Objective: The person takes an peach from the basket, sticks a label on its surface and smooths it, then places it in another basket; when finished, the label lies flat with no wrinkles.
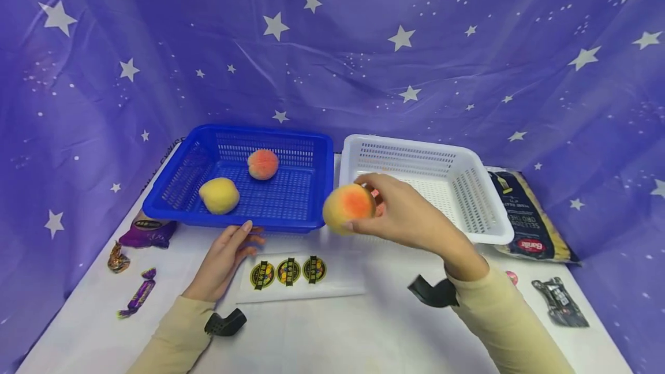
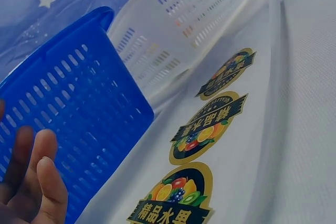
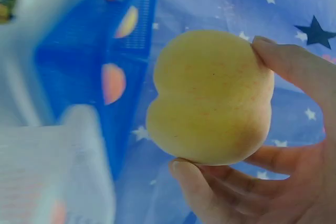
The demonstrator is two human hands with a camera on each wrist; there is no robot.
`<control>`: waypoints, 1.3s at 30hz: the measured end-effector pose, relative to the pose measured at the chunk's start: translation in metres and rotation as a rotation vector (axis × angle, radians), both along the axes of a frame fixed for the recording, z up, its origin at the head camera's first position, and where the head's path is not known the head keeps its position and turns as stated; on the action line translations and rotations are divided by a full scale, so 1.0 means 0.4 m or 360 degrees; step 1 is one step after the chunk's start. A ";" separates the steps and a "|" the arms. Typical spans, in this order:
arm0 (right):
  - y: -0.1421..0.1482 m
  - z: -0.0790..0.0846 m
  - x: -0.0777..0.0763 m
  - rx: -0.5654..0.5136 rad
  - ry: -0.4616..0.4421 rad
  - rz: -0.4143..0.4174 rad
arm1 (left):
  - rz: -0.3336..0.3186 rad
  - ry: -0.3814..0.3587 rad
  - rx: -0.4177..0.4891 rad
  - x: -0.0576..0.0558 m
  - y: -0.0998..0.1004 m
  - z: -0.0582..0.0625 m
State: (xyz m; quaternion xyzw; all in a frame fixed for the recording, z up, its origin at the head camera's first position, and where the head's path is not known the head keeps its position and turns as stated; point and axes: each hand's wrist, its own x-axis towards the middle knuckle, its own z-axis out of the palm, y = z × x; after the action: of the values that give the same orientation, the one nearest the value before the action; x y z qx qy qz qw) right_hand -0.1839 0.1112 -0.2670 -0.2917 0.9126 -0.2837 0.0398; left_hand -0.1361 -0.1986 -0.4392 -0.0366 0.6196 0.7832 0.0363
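Observation:
In the head view my right hand (image 1: 405, 212) grips a yellow peach (image 1: 345, 209) with an orange-red blush, held up between the two baskets. The right wrist view shows the peach (image 3: 212, 98) from its yellow, creased side, pinched between thumb and fingers. My left hand (image 1: 225, 261) is at the front rim of the blue basket (image 1: 283, 225), thumb by the rim and fingers loosely extended. Inside that basket lie a yellow peach (image 1: 220, 195) and a pinkish-red peach (image 1: 263, 164). Partly hidden behind my right fingers, something pinkish (image 1: 380, 208) shows at the white basket (image 1: 483, 189).
A folded white bag (image 1: 337, 287) with three fruit labels lies in front of the baskets. At left are a purple packet (image 1: 148, 232), a brown-wrapped candy (image 1: 118, 258) and a purple candy (image 1: 137, 293). A pasta bag (image 1: 527, 218) and a dark flat packet (image 1: 560, 303) lie at right.

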 end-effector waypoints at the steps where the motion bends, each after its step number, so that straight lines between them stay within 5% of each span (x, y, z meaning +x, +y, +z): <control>1: 0.023 -0.017 0.018 0.0007 -0.0022 -0.0027 | -0.0003 0.0000 0.0003 0.001 0.000 -0.001; 7: 0.144 -0.137 0.090 0.0057 -0.0137 -0.0248 | -0.0045 -0.0016 0.0001 0.002 -0.001 -0.003; 14: 0.214 -0.251 0.120 0.0044 -0.0246 -0.0417 | -0.0065 -0.0002 -0.0008 0.000 -0.002 0.002; 26: 0.219 -0.306 0.141 0.0158 -0.0268 -0.0520 | -0.0108 0.0112 -0.0196 -0.006 -0.003 -0.015; 34: 0.214 -0.312 0.148 0.0228 -0.0178 -0.0456 | -0.0529 0.0134 -0.0653 0.000 0.031 0.008; 39: 0.217 -0.318 0.150 0.0235 -0.0148 -0.0420 | -0.0480 0.0368 -0.1224 0.003 0.095 0.028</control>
State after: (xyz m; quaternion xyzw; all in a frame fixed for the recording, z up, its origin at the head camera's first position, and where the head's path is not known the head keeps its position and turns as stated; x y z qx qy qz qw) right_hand -0.1239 0.1979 -0.3941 -0.1522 0.9585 -0.2319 0.0655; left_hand -0.1349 -0.1607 -0.4280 0.1316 0.8649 0.4801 0.0645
